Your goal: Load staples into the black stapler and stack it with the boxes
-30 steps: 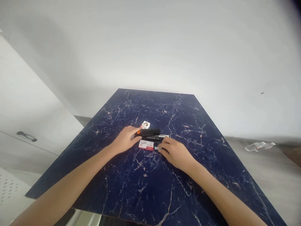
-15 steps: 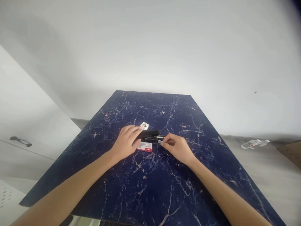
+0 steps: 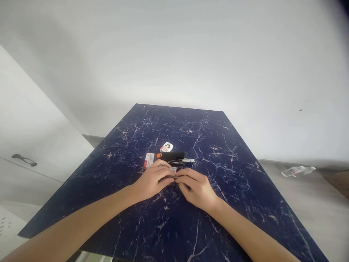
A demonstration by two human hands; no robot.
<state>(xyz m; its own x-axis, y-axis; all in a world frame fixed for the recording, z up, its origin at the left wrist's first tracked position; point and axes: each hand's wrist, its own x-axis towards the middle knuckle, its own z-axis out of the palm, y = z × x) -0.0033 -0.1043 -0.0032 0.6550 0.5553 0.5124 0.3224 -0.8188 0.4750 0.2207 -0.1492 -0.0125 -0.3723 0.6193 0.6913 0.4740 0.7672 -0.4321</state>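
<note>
My left hand [image 3: 156, 179] curls over a small white-and-red staple box [image 3: 173, 169], whose visible edge shows past the fingertips. Close against it, my right hand [image 3: 195, 185] has thumb and fingers pinched together at the box's right end. Whatever those fingertips hold is too small or hidden to make out. Just beyond the hands lies a black stapler [image 3: 174, 155] with an orange end at left and a silver metal part sticking out at right. A second white-and-red box [image 3: 149, 160] lies flat left of the stapler. Behind it stands a small white box [image 3: 166, 146] with a stapler picture.
Everything rests on a dark blue marble-patterned table [image 3: 174, 127] with a white wall behind it. A clear plastic bottle [image 3: 298, 171] lies on the floor to the right. At left is a white cabinet door with a dark handle [image 3: 24, 160].
Both hands have left the stapler and come nearer to me, meeting at the staple box. The stapler now lies free, and the flat box at left has come into sight.
</note>
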